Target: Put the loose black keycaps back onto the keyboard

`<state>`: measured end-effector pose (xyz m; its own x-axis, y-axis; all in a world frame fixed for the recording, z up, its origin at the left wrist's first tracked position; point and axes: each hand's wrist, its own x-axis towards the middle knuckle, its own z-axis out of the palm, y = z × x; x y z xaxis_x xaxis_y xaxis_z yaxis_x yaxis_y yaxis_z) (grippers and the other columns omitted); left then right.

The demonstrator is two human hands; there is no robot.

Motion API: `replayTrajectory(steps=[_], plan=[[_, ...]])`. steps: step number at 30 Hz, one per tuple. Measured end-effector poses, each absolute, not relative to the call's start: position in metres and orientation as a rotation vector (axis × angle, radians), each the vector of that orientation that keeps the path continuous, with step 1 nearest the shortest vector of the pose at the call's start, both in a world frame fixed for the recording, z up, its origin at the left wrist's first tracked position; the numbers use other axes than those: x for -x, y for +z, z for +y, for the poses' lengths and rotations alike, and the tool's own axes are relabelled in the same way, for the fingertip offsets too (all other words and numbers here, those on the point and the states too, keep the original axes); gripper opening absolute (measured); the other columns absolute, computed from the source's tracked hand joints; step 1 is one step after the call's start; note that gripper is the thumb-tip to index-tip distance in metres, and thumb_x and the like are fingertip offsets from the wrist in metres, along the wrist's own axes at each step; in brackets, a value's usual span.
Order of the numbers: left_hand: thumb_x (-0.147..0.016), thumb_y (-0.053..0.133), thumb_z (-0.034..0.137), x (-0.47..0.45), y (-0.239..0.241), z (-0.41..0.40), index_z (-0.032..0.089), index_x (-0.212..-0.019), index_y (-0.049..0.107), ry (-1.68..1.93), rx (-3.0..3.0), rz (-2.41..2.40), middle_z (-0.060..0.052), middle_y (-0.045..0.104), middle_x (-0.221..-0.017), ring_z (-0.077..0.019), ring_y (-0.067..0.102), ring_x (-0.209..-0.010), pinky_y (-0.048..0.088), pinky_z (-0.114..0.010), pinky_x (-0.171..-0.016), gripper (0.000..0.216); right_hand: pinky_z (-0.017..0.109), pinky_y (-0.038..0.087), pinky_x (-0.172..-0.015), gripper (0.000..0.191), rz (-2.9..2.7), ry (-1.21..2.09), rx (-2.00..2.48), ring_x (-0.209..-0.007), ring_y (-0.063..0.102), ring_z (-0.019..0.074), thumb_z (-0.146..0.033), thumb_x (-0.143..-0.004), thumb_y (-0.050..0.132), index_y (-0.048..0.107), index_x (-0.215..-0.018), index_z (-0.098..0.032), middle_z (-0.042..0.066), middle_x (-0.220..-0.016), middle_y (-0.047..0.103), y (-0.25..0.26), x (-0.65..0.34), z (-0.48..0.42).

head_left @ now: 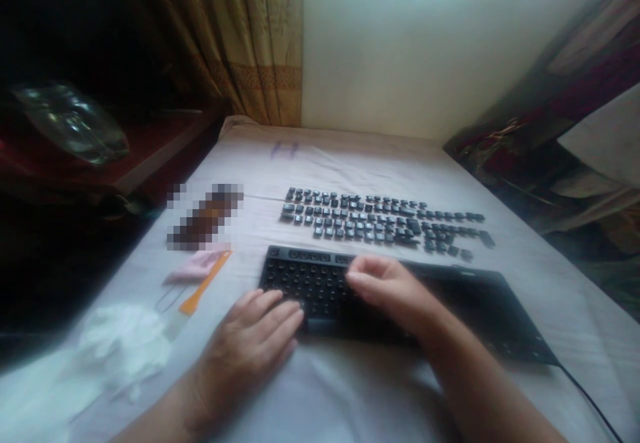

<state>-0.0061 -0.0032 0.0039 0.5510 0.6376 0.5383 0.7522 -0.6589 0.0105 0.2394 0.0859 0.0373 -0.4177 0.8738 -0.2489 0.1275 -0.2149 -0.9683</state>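
Keycaps (pixel 385 222) lie in rows beyond the stripped keyboard (pixel 320 286) — left hand (pixel 250 350) and right hand (pixel 395 290) rest flat on it, gripping nothing.

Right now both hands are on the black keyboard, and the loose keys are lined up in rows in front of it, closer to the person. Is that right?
Not quite. In the head view, both hands are on the black keyboard, but the loose keys lie in rows beyond it, farther from the person.

Place: home bedroom
Evidence: white-sheeted bed (pixel 350 163) lying under hanging patterned beige fabric curtain (pixel 250 36), plain cream wall (pixel 415 50) showing behind
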Motion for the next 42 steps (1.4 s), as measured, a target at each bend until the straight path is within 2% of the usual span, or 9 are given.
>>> replayTrajectory(steps=[4,14,22,32,42], plan=[[-0.099,0.051,0.019,0.006,0.005,-0.001,0.020,-0.113,0.069,-0.764,2.568,-1.144,0.000,0.074,-0.113,-0.0214,0.063,-0.109,0.043,-0.039,-0.102,0.024,0.017,0.021,-0.041,0.048,-1.286,1.651,1.201,-0.044,0.029,0.0044,-0.057,-0.063,0.080,0.051,-0.063,-0.019,-0.009,-0.049,0.041,0.037,-0.264,0.098],[-0.098,0.053,0.020,0.008,0.006,0.002,0.021,-0.111,0.069,-0.799,2.560,-1.130,-0.001,0.075,-0.109,-0.0201,0.063,-0.107,0.043,-0.036,-0.102,0.020,0.018,0.020,-0.042,0.048,-1.298,1.587,1.189,-0.044,0.029,0.0038,-0.056,-0.063,0.081,0.051,-0.059,-0.019,-0.008,-0.049,0.042,0.042,-0.279,0.104],[-0.099,0.052,0.031,-0.001,0.006,0.007,0.020,-0.109,0.068,-0.863,2.621,-1.200,-0.006,0.071,-0.103,-0.0223,0.061,-0.099,0.044,-0.040,-0.097,0.022,0.020,0.017,-0.042,0.047,-1.299,1.577,1.151,-0.044,0.029,0.0036,-0.056,-0.062,0.081,0.054,-0.061,-0.018,-0.008,-0.049,0.044,0.045,-0.281,0.105],[-0.094,0.057,0.022,-0.003,0.004,0.011,0.023,-0.109,0.069,-0.954,2.714,-1.275,-0.006,0.066,-0.102,-0.0223,0.059,-0.095,0.045,-0.039,-0.086,0.018,0.021,0.017,-0.043,0.040,-1.299,1.554,1.118,-0.045,0.029,0.0041,-0.052,-0.067,0.077,0.055,-0.064,-0.019,-0.009,-0.051,0.044,0.048,-0.289,0.106],[-0.095,0.056,0.019,-0.006,0.003,0.011,0.022,-0.107,0.070,-0.905,2.660,-1.199,-0.007,0.066,-0.104,-0.0235,0.060,-0.097,0.045,-0.042,-0.089,0.019,0.021,0.017,-0.044,0.039,-1.275,1.560,1.123,-0.045,0.030,0.0035,-0.050,-0.065,0.078,0.055,-0.065,-0.019,-0.009,-0.051,0.045,0.049,-0.287,0.105]])
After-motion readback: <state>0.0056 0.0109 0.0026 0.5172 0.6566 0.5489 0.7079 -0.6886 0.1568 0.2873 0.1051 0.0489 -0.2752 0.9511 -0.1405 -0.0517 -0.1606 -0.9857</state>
